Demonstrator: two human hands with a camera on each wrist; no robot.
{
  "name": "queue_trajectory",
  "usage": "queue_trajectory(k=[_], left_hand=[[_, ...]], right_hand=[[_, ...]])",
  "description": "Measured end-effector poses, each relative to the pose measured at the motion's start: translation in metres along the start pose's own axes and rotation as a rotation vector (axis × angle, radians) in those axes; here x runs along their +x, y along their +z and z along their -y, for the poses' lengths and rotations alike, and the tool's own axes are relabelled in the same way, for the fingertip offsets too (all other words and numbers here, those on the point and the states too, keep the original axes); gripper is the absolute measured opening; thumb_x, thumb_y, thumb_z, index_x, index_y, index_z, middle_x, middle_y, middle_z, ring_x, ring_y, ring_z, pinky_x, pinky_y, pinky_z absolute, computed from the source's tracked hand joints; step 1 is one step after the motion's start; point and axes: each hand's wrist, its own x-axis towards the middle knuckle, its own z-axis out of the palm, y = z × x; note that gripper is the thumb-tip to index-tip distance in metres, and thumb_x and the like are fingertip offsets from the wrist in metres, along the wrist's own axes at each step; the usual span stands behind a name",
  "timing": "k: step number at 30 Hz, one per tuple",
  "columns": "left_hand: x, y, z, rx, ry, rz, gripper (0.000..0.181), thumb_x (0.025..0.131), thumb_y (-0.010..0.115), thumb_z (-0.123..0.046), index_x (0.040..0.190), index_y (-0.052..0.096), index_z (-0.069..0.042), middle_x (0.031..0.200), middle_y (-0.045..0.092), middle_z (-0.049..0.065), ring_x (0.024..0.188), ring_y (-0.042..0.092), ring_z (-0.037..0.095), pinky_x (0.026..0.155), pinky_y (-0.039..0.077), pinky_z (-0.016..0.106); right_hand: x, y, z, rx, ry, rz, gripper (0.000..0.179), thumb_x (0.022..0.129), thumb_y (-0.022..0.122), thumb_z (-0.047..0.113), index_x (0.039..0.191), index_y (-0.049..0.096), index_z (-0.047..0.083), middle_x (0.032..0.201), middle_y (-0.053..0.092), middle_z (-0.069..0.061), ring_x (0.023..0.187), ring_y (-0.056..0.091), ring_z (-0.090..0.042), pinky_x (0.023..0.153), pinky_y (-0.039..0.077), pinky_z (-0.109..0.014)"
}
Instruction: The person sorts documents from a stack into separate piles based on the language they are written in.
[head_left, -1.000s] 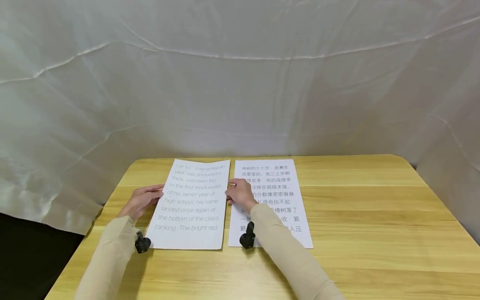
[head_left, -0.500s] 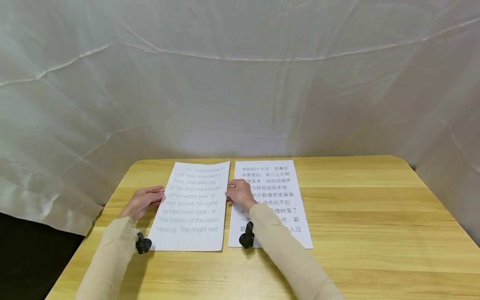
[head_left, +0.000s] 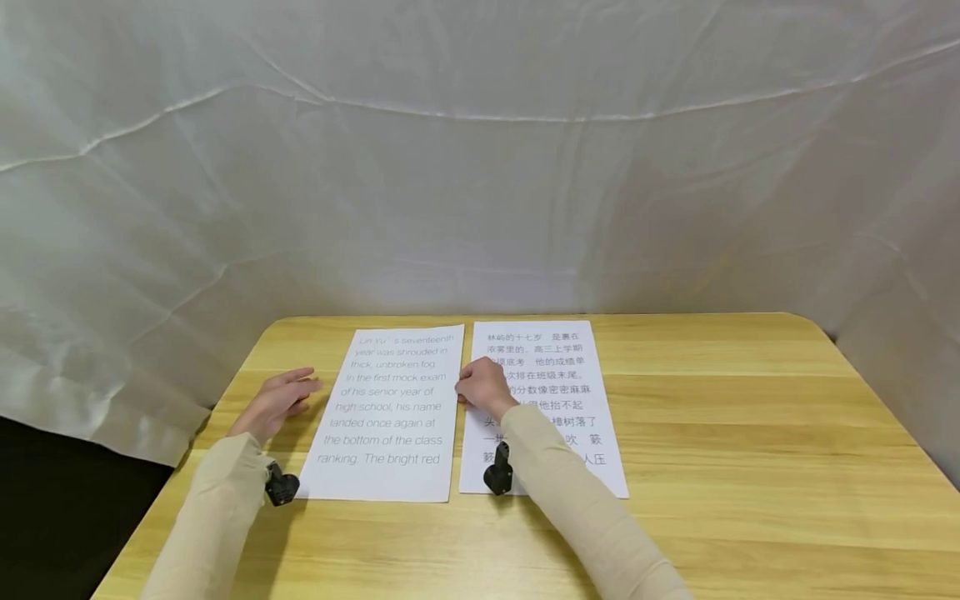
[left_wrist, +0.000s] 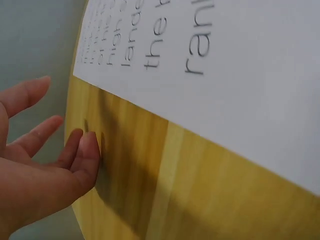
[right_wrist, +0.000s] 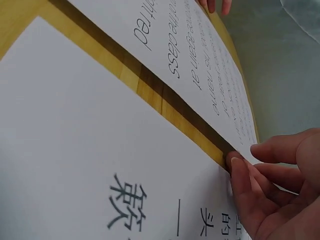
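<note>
A white sheet of paper with printed English text [head_left: 390, 417] lies on the left, its right edge slightly raised over a shadow in the right wrist view. At that edge my right hand [head_left: 483, 387] pinches the paper between thumb and fingers; part of the grip is hidden. My left hand [head_left: 276, 403] hovers just left of the same sheet, apart from it, fingers loosely extended and holding nothing. Beneath my right hand and forearm lies a second sheet with printed Chinese text [head_left: 555, 350], partly covered by them.
Both sheets lie on a light wooden table [head_left: 750, 433], with a narrow strip of wood between them. A pale fabric curtain [head_left: 480, 183] hangs behind the table's far edge. Black wrist cameras [head_left: 281, 485] sit on both sleeves.
My left hand has let go of the English sheet's left edge and drawn slightly left. The sheet has settled flatter and shifted slightly right. My right hand stays at its right edge.
</note>
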Motion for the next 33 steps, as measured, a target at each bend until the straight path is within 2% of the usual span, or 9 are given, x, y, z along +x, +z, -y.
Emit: queue_trajectory(k=[3, 5, 8, 11, 14, 19, 26, 30, 33], left_hand=[[-0.001, 0.003, -0.004, 0.033, 0.0, -0.012, 0.068, 0.101, 0.051, -0.02, 0.153, 0.013, 0.002, 0.153, 0.02, 0.028, 0.086, 0.048, 0.011, 0.078, 0.046, 0.022], [-0.002, 0.008, -0.009, 0.053, 0.007, -0.017, 0.068, 0.101, 0.051, -0.02, 0.153, 0.013, 0.002, 0.154, 0.017, 0.029, 0.101, 0.048, 0.022, 0.091, 0.043, 0.032], [-0.003, 0.017, -0.017, 0.098, 0.013, -0.028, 0.068, 0.101, 0.05, -0.02, 0.152, 0.013, 0.003, 0.155, 0.013, 0.029, 0.128, 0.034, 0.04, 0.108, 0.028, 0.05], [-0.003, 0.033, -0.027, 0.128, 0.027, -0.04, 0.065, 0.1, 0.05, -0.018, 0.151, 0.017, 0.004, 0.154, 0.015, 0.029, 0.139, 0.02, 0.044, 0.112, 0.016, 0.056], [-0.003, 0.052, -0.035, 0.146, 0.069, -0.034, 0.06, 0.098, 0.05, -0.014, 0.149, 0.024, 0.006, 0.152, 0.022, 0.028, 0.137, 0.026, 0.043, 0.112, 0.022, 0.053], [-0.003, 0.081, -0.044, 0.184, 0.135, -0.005, 0.053, 0.098, 0.05, -0.014, 0.145, 0.035, 0.004, 0.149, 0.032, 0.025, 0.134, 0.032, 0.041, 0.111, 0.026, 0.052], [-0.004, 0.116, -0.052, 0.195, 0.199, 0.021, 0.047, 0.098, 0.051, -0.014, 0.142, 0.043, 0.001, 0.143, 0.043, 0.022, 0.131, 0.04, 0.037, 0.108, 0.032, 0.048], [-0.005, 0.132, -0.054, 0.147, 0.222, 0.031, 0.045, 0.098, 0.053, -0.012, 0.14, 0.046, 0.001, 0.139, 0.048, 0.021, 0.126, 0.046, 0.034, 0.105, 0.037, 0.045], [-0.005, 0.142, -0.054, 0.071, 0.234, 0.03, 0.043, 0.098, 0.053, -0.011, 0.138, 0.048, 0.003, 0.135, 0.051, 0.021, 0.121, 0.05, 0.033, 0.101, 0.042, 0.044]], right_hand=[[0.001, -0.002, 0.003, -0.027, -0.009, 0.004, 0.018, 0.086, 0.058, -0.005, 0.069, 0.064, -0.007, 0.068, 0.067, -0.017, 0.06, 0.064, -0.024, 0.053, 0.053, -0.026], [0.001, -0.005, 0.005, -0.035, -0.005, 0.005, 0.012, 0.086, 0.059, -0.005, 0.082, 0.069, -0.01, 0.073, 0.068, -0.018, 0.065, 0.067, -0.026, 0.057, 0.054, -0.026], [0.002, -0.01, 0.007, -0.013, 0.005, 0.02, 0.024, 0.086, 0.06, -0.004, 0.108, 0.065, -0.013, 0.081, 0.07, -0.018, 0.073, 0.069, -0.028, 0.062, 0.057, -0.028], [0.003, -0.016, 0.007, 0.026, 0.014, 0.043, 0.035, 0.087, 0.062, -0.003, 0.121, 0.059, -0.011, 0.089, 0.07, -0.019, 0.078, 0.069, -0.03, 0.066, 0.057, -0.031], [0.005, -0.023, 0.005, 0.036, 0.011, 0.064, 0.037, 0.089, 0.062, -0.001, 0.124, 0.058, -0.009, 0.093, 0.069, -0.019, 0.079, 0.068, -0.028, 0.067, 0.057, -0.031], [0.004, -0.038, 0.0, -0.007, -0.009, 0.084, 0.038, 0.09, 0.062, 0.001, 0.127, 0.057, -0.007, 0.096, 0.069, -0.018, 0.08, 0.068, -0.025, 0.068, 0.057, -0.03], [-0.004, -0.064, -0.006, -0.073, -0.059, 0.06, 0.039, 0.093, 0.06, 0.007, 0.13, 0.056, -0.005, 0.105, 0.068, -0.019, 0.085, 0.068, -0.027, 0.073, 0.057, -0.034], [-0.009, -0.082, -0.012, -0.131, -0.095, 0.016, 0.039, 0.094, 0.06, 0.013, 0.13, 0.058, -0.003, 0.107, 0.068, -0.016, 0.09, 0.065, -0.026, 0.081, 0.053, -0.038], [-0.014, -0.093, -0.018, -0.176, -0.132, -0.013, 0.04, 0.094, 0.059, 0.015, 0.129, 0.058, -0.003, 0.11, 0.067, -0.014, 0.096, 0.064, -0.026, 0.086, 0.051, -0.04]])
